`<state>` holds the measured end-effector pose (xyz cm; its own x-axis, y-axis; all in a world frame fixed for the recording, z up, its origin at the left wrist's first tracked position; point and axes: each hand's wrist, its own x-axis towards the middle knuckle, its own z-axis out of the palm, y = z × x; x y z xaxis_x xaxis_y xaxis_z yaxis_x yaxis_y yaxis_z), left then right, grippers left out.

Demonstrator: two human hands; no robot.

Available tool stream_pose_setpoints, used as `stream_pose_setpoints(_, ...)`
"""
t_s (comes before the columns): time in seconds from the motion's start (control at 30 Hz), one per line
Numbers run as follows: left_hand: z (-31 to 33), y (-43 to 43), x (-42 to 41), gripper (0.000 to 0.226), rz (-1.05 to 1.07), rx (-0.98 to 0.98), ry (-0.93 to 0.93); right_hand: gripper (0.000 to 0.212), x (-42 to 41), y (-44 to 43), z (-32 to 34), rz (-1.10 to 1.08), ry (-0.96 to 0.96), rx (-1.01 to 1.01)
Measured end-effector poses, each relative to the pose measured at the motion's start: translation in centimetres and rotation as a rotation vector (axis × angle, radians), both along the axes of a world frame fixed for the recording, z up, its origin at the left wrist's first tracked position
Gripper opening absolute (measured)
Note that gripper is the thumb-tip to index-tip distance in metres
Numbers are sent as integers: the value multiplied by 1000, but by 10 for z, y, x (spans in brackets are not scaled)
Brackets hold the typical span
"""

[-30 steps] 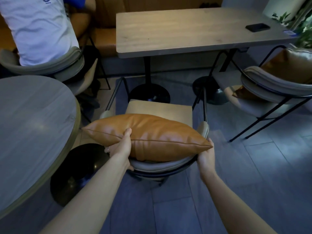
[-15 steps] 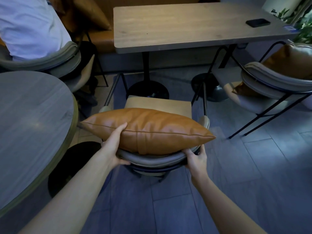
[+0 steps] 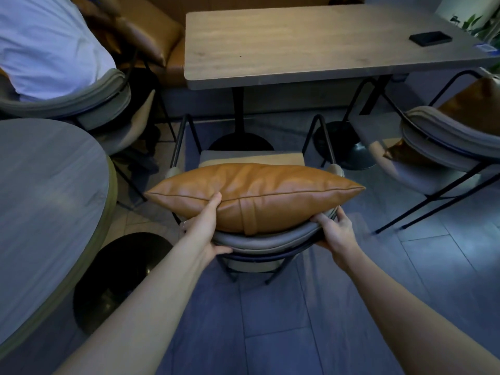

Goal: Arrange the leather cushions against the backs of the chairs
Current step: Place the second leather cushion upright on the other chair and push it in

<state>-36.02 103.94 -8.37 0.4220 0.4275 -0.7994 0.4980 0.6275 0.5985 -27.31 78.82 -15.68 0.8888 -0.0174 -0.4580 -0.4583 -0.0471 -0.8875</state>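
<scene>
Leather cushion (image 3: 259, 196), tan with a piped seam running along its length, lies lengthwise on top of the curved grey backrest (image 3: 259, 240) of the nearest chair (image 3: 251, 161), at the centre of the view. The left hand (image 3: 207, 228) presses against the cushion's near face at about 8 o'clock from its middle, thumb raised along the leather and fingers curled under the backrest edge. The right hand (image 3: 334, 232), at 4 o'clock from the cushion, is closed around the backrest rim just below the cushion's right corner, not on the leather itself. A rectangular wooden table (image 3: 311, 44) stands at 12 o'clock beyond the chair, with a dark phone (image 3: 430, 38) lying flat near its far right corner. At 3 o'clock a second chair (image 3: 443, 147) holds another tan cushion (image 3: 476, 106) propped against its back. At 9 o'clock is a round table (image 3: 46, 201); at 10 o'clock a person in a white shirt (image 3: 46, 44) sits in a third chair. No writing or label is legible anywhere.
</scene>
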Motion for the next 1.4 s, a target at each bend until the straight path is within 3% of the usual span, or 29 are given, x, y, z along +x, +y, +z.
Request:
stream_pose_setpoints(0.3, 4, 4, 51, 107, -70, 9, 7, 54, 55, 19, 8, -18, 60, -3)
stream_pose_setpoints(0.57, 0, 32, 41, 146, -312, 162, 147, 97, 7, 65, -1, -85, 173, 48)
stream_pose_setpoints(0.7, -11, 24, 45, 149, -251, 87, 23, 82, 21, 57, 1, -123, 145, 17)
stream_pose_setpoints(1.03, -9, 19, 69, 136, -178, 56, -36, 46, 45, 58, 4, -115, 77, -38)
stream_pose_setpoints(1.4, -7, 47, 97, 138, -328, -33, -77, 40, 90, 73, 4, -139, 76, -90)
